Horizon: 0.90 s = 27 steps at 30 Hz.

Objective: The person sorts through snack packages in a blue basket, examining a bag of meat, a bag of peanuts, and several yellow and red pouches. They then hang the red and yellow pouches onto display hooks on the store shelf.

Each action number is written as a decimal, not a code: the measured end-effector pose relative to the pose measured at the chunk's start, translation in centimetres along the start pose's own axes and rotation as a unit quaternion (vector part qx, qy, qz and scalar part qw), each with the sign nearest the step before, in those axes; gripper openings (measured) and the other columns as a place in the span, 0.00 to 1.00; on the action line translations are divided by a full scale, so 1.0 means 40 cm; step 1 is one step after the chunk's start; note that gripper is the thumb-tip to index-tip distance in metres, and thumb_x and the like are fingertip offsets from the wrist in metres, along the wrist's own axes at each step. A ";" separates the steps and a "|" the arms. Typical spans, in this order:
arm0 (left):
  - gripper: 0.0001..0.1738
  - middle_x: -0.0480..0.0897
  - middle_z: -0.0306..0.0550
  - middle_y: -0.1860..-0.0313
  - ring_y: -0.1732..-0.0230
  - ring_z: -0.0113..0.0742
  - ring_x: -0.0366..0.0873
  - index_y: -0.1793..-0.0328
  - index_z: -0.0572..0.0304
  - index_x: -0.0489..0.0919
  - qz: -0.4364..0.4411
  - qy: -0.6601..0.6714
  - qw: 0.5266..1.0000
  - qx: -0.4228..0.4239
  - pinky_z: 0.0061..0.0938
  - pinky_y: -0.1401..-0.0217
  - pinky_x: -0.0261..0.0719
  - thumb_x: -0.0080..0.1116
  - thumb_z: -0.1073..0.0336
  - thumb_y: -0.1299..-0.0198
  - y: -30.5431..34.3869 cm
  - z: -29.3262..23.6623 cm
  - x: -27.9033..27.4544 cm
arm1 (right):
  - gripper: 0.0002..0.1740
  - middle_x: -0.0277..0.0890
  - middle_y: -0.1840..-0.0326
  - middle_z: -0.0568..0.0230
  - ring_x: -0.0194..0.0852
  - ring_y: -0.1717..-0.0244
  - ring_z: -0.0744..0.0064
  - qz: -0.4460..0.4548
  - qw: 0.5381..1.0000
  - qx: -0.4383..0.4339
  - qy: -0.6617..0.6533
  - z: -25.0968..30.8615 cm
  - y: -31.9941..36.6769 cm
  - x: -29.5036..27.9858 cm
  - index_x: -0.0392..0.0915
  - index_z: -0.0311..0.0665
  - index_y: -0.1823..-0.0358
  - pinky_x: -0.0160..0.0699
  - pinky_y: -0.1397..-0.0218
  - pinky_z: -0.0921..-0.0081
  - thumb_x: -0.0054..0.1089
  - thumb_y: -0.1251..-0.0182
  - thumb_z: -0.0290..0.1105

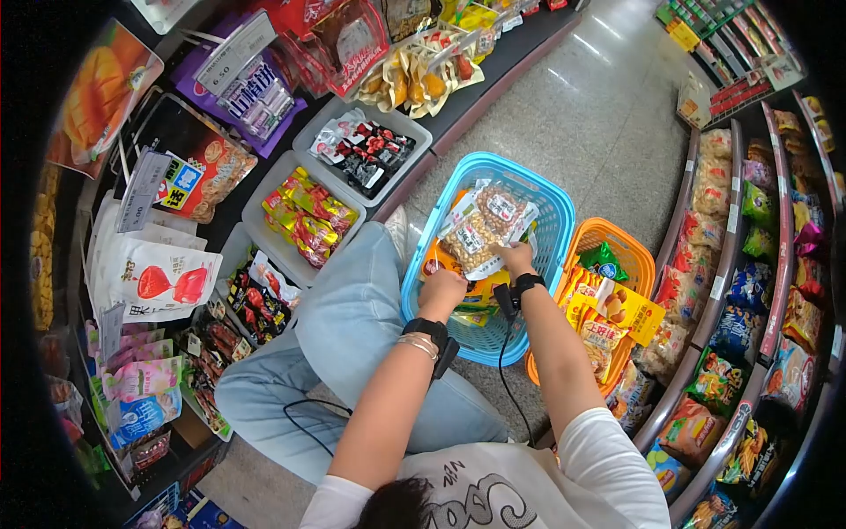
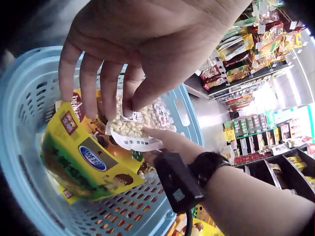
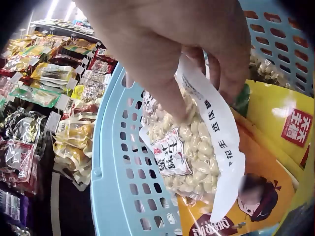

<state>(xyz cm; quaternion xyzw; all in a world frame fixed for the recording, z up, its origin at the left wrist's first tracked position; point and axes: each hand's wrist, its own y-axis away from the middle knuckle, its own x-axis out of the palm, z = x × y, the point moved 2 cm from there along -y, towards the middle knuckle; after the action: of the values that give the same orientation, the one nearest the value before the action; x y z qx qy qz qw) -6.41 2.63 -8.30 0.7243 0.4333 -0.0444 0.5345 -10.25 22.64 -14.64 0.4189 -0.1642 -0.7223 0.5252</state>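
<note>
Inside a blue basket (image 1: 553,207) lie bagged snacks. The right hand (image 1: 517,260) pinches the white edge of a clear bag of pale nuts (image 3: 194,152), thumb over its front in the right wrist view. A second clear nut bag (image 1: 502,209) is just beyond it. The left hand (image 2: 147,44) hangs over the near side of the basket, fingers loosely bent downward above an orange bag (image 2: 93,125) and beside the nut bag; contact at its fingertips is unclear. Below, a yellow-green bag (image 2: 88,157) leans in the basket.
An orange basket (image 1: 648,256) with yellow snack packs stands against the blue one, at its right. Grey bins (image 1: 423,132) of small packets and hanging bags line the left shelf. Snack shelves (image 1: 731,220) curve along the right. The person's bent legs (image 1: 352,326) are beside the blue basket.
</note>
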 end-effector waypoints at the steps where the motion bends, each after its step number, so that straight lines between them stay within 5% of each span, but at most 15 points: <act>1: 0.20 0.80 0.54 0.49 0.47 0.54 0.77 0.52 0.55 0.82 0.002 0.009 1.000 0.000 0.45 0.47 0.76 0.54 0.51 0.43 0.004 -0.006 0.001 | 0.41 0.76 0.54 0.50 0.80 0.60 0.61 0.025 0.999 0.008 -0.030 0.002 0.003 -0.001 0.61 0.20 0.38 0.81 0.63 0.70 0.73 0.49 0.33; 3: 0.19 0.80 0.55 0.48 0.47 0.53 0.77 0.52 0.54 0.82 0.005 0.025 1.000 -0.002 0.45 0.47 0.76 0.53 0.53 0.43 0.020 -0.020 -0.004 | 0.38 0.77 0.54 0.48 0.81 0.61 0.60 0.076 0.993 0.024 -0.089 0.004 0.002 0.001 0.61 0.17 0.40 0.83 0.64 0.71 0.70 0.46 0.31; 7: 0.19 0.80 0.54 0.48 0.46 0.53 0.77 0.51 0.55 0.81 0.017 0.023 1.000 -0.010 0.45 0.46 0.75 0.51 0.54 0.43 0.040 -0.038 -0.022 | 0.14 0.77 0.66 0.62 0.78 0.69 0.72 0.098 0.973 -0.003 -0.207 0.029 0.005 -0.021 0.74 0.30 0.57 0.77 0.71 0.78 0.64 0.40 0.31; 14: 0.19 0.80 0.55 0.49 0.47 0.53 0.77 0.51 0.55 0.81 0.009 0.020 0.999 -0.026 0.44 0.46 0.75 0.51 0.54 0.43 0.030 -0.038 -0.009 | 0.11 0.77 0.68 0.65 0.71 0.76 0.76 0.121 0.943 0.025 -0.309 0.087 -0.004 -0.102 0.73 0.34 0.57 0.75 0.73 0.82 0.58 0.35 0.34; 21: 0.19 0.80 0.53 0.49 0.47 0.53 0.78 0.51 0.53 0.82 0.006 0.018 0.999 -0.032 0.45 0.47 0.76 0.48 0.54 0.41 0.032 -0.037 -0.014 | 0.14 0.78 0.57 0.60 0.79 0.62 0.70 0.093 0.940 0.007 -0.327 0.098 0.021 -0.089 0.70 0.33 0.51 0.80 0.62 0.76 0.52 0.32 0.33; 27: 0.19 0.80 0.53 0.49 0.47 0.54 0.77 0.51 0.53 0.82 0.008 0.010 1.000 -0.024 0.46 0.47 0.76 0.47 0.55 0.41 0.045 -0.051 -0.023 | 0.16 0.75 0.61 0.64 0.74 0.60 0.69 0.027 0.970 -0.007 -0.241 0.021 -0.021 -0.061 0.71 0.35 0.49 0.74 0.56 0.70 0.57 0.35 0.32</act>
<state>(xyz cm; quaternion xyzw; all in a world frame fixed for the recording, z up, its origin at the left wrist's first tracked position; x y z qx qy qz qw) -6.59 3.65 -5.64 0.7153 0.4336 -0.0226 0.5476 -11.18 24.97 -13.65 0.2240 -0.2923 -0.7884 0.4927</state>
